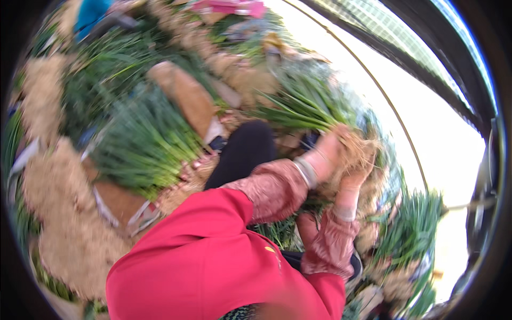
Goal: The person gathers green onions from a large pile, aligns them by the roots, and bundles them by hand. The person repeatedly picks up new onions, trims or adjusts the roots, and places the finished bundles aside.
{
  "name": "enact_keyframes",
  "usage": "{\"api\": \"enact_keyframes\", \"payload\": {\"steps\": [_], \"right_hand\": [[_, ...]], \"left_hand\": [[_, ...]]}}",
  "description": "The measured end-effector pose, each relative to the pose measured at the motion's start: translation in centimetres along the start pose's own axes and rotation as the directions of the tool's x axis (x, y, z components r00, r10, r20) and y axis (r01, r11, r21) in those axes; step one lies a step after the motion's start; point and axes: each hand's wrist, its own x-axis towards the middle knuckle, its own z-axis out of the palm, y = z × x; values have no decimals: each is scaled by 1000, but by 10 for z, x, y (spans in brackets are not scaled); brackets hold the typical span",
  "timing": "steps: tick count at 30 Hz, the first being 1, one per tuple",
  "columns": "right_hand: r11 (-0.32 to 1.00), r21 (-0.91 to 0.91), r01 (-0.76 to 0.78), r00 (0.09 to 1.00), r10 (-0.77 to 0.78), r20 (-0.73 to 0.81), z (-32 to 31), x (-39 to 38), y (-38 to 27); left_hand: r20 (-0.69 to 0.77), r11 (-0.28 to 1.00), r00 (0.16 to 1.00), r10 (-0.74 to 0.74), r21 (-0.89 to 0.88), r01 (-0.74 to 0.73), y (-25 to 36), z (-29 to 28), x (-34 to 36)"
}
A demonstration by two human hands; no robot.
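A bunch of green onions [314,109] is held out to the right of my knee, its green leaves pointing left and away and its pale, stringy roots [360,146] to the right. My left hand [327,152] is closed round the root end of the stalks. Just beside it, my right hand [358,175] is closed at the hanging roots, its fingers partly hidden by the strands and blurred. Pink sleeves with light cuffs cover both forearms.
A large pile of green onions [146,138] lies left of my knee, next to a brown board-like piece [184,98]. Tan root heaps [69,224] spread at far left. More green onions [410,226] stand at right, near a curved pole [381,88] and pale sheeting.
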Motion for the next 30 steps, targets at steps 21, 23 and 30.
{"api": "enact_keyframes", "payload": {"steps": [21, 23, 30], "right_hand": [[74, -426, -902, -424, 41, 905, 412, -174, -15], [166, -559, -813, -536, 161, 828, 406, -246, 26], [703, -684, -194, -585, 477, 656, 365, -384, 106]], "left_hand": [[-57, 287, 410, 911, 799, -528, 265, -131, -408], [-295, 421, 318, 901, 771, -477, 229, -189, -430], [-581, 619, 396, 711, 251, -744, 158, -324, -445]]}}
